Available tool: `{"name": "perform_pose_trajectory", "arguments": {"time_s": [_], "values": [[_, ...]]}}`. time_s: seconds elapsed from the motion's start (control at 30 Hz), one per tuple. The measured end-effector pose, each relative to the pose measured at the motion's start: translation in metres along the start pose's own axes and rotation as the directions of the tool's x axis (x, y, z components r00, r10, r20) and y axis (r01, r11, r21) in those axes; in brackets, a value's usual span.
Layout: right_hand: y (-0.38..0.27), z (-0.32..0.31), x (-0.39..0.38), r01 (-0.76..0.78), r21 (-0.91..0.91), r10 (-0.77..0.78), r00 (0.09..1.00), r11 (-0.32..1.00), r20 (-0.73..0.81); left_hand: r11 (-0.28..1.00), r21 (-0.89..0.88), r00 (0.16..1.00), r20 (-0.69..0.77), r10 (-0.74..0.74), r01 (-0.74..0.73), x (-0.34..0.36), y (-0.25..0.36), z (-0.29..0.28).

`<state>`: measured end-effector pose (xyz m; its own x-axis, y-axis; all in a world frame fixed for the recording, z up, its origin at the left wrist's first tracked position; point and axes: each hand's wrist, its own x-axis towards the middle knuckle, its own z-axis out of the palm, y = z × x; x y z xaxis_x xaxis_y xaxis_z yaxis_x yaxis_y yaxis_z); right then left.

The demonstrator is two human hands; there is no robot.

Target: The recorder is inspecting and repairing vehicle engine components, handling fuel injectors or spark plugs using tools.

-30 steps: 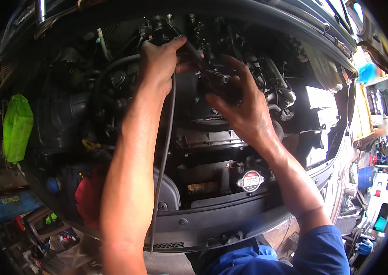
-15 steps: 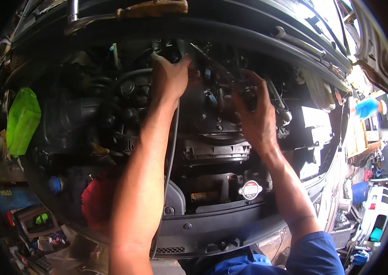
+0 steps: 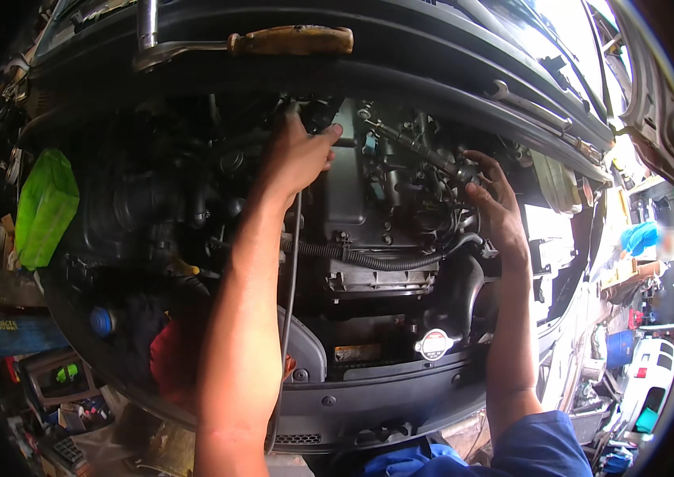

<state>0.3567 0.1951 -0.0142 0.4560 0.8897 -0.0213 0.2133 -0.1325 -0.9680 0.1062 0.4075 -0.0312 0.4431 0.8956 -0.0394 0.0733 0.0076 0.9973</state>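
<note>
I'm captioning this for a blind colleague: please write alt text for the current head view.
A person's right hand seems to hold one end of a slender tool in a vehicle's engine bay; whether the left hand grips anything is unclear. A ratchet lies beyond the bay, a green package to the left.

The left forearm extends upward, leaning slightly right; the left hand points its thumb up and right, other fingers partly hidden. The right forearm is nearly vertical; the right hand curves thumb and index finger leftward, pinching.
</note>
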Motion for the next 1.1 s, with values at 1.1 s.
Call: {"name": "perform_pose_trajectory", "arguments": {"time_s": [1.1], "values": [[0.036,-0.028,0.175,0.530,-0.830,-0.285,0.834,0.176,0.472,0.748,0.662,0.999,0.019,0.035,-0.039,0.001,0.008,0.000]]}}
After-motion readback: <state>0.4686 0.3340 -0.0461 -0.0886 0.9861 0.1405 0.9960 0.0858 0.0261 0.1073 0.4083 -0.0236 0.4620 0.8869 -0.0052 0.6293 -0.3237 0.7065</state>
